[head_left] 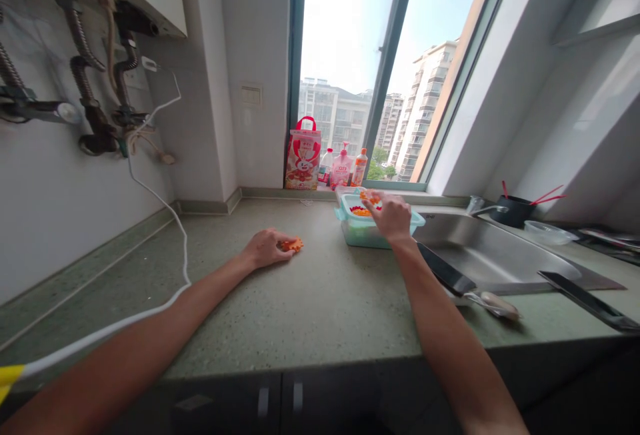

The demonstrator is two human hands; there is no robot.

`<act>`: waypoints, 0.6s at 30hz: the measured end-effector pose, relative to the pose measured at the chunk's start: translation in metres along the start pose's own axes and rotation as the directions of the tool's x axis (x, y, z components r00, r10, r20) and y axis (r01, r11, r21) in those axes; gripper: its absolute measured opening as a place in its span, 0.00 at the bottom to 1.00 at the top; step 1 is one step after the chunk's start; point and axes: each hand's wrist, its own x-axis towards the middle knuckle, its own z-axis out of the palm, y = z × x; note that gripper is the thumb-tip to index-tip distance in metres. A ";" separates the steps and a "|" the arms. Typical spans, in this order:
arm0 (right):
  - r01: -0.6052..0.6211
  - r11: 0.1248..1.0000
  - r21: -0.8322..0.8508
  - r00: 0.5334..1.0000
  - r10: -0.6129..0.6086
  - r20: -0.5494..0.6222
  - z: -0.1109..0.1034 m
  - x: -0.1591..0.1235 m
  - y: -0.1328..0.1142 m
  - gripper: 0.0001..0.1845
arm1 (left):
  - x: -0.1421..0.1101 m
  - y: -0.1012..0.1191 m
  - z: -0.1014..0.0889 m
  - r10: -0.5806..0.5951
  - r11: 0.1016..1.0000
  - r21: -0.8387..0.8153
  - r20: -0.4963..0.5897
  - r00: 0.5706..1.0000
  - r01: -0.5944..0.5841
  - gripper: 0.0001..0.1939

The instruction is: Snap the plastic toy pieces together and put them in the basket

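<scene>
My left hand point(266, 247) rests on the green countertop point(310, 295), its fingers curled round a small orange piece of food point(292, 245). My right hand point(391, 215) reaches over a pale green plastic container point(360, 231) holding orange and red bits. Its fingers pinch an orange piece point(370, 197) above the container.
A steel sink point(490, 255) lies to the right, with a knife point(450, 276) at its near edge and a dark strip point(585, 298) beyond. Bottles point(350, 168) and a red bag point(303, 153) stand at the window. A white cable point(175, 248) crosses the counter at the left.
</scene>
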 end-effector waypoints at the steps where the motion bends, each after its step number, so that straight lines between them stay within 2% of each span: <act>1: -0.029 0.999 -0.031 0.995 0.031 0.094 0.002 0.000 0.003 0.31 | -0.001 -0.001 -0.001 0.004 1.000 0.021 -0.010 1.000 -0.004 0.20; 3: -0.056 0.996 -0.072 0.973 0.071 0.221 0.003 0.001 0.004 0.34 | -0.003 -0.003 -0.004 0.016 0.998 0.067 -0.029 0.999 -0.014 0.19; 5: -0.047 0.995 -0.083 0.970 0.065 0.232 0.001 0.003 0.001 0.35 | -0.005 -0.005 -0.007 0.034 0.995 0.090 -0.041 0.999 -0.030 0.18; 9: -0.002 1.000 -0.015 0.998 0.003 0.061 -0.020 -0.002 -0.001 0.31 | -0.004 -0.010 -0.014 0.090 0.996 0.026 -0.117 0.989 -0.088 0.20; 12: -0.039 0.999 -0.005 0.999 0.039 -0.008 -0.045 -0.022 0.016 0.28 | -0.002 -0.014 -0.016 0.107 0.988 -0.086 -0.184 0.977 -0.124 0.21; 13: -0.069 0.997 -0.044 0.997 0.070 0.015 -0.053 -0.033 0.026 0.28 | -0.002 -0.015 -0.016 0.115 0.983 -0.116 -0.199 0.973 -0.139 0.22; 15: -0.125 0.976 -0.177 0.979 0.150 0.137 -0.067 -0.057 0.050 0.32 | -0.002 -0.014 -0.016 0.129 0.973 -0.158 -0.220 0.967 -0.166 0.22; 18: -0.145 0.938 -0.315 0.917 0.247 0.312 -0.081 -0.085 0.083 0.39 | -0.001 -0.002 -0.014 0.140 0.961 -0.196 -0.258 0.956 -0.194 0.22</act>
